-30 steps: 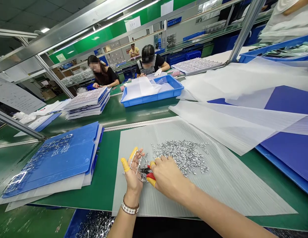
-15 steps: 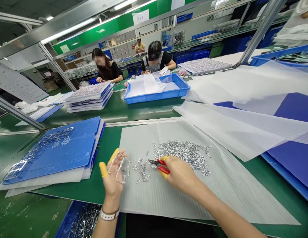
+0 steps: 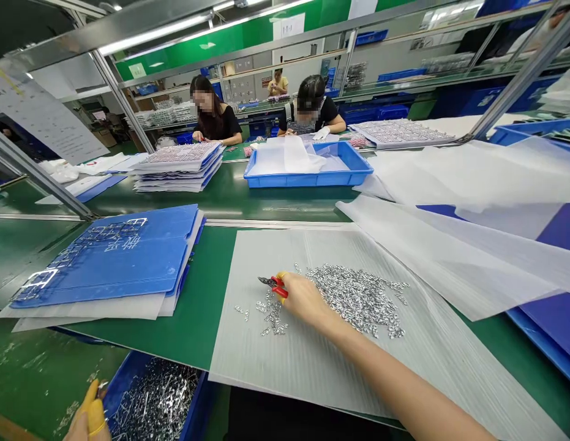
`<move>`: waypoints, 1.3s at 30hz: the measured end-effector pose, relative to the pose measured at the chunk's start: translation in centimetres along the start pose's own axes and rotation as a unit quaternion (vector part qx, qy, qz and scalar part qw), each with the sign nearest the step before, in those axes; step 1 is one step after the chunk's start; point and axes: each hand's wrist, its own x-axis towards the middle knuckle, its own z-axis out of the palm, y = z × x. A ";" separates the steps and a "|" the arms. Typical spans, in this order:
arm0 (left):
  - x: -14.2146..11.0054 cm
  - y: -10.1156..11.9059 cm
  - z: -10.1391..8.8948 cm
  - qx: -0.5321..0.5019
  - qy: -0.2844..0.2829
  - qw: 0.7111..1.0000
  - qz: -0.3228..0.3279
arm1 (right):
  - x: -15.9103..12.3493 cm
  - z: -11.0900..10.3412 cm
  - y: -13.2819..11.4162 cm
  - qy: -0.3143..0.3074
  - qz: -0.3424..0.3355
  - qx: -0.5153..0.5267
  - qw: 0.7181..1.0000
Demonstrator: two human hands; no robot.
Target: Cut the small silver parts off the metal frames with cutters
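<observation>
Right hand over the grey ribbed plastic sheet on the green desk, fingers closed narrow around the red-handled cutters. Cutter tips point left, just above a small scattered patch of metal pieces, not clearly touching. Cannot tell if the cutter tips are open or shut, too small. Hand sits between that patch and the main pile of small silver metal pieces, just beside the pile, both on the sheet.

Left hand at bottom-left edge of view, partly cut off, yellow finger cots on the fingers. It's near the corner of a blue bin full of metal scrap. Cannot tell if those fingers hold anything, only tips show.

Left of the sheet, a stack of blue folders with metal frames on top. Farther up the desk, a taller folder stack and a blue tray with white sheets in it. Loose white plastic sheets lie to the right. Two co-workers sit across the desk, working with their own hands.
</observation>
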 end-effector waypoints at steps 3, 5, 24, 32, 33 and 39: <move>2.1 -3.4 1.1 0.132 -0.015 0.991 -0.033 | 0.5 0.7 -0.8 -0.001 0.004 -0.039 0.999; 2.5 -4.4 2.1 0.142 -0.001 0.989 -0.027 | 0.5 1.1 -1.3 -0.005 0.005 -0.064 0.998; -4.4 10.6 -1.2 -0.087 -0.068 0.991 0.081 | 0.4 0.5 -1.0 -0.021 -0.025 0.003 0.999; -12.5 26.6 7.3 -0.151 -0.301 0.833 0.440 | -2.2 -3.0 -1.4 -0.038 -0.077 0.128 0.988; -13.3 27.9 8.2 -0.144 -0.313 0.815 0.466 | -2.5 -3.3 -1.4 -0.034 -0.088 0.145 0.985; -15.1 31.1 11.4 -0.175 -0.383 0.791 0.445 | -2.7 -4.1 -0.7 0.001 -0.077 0.241 0.967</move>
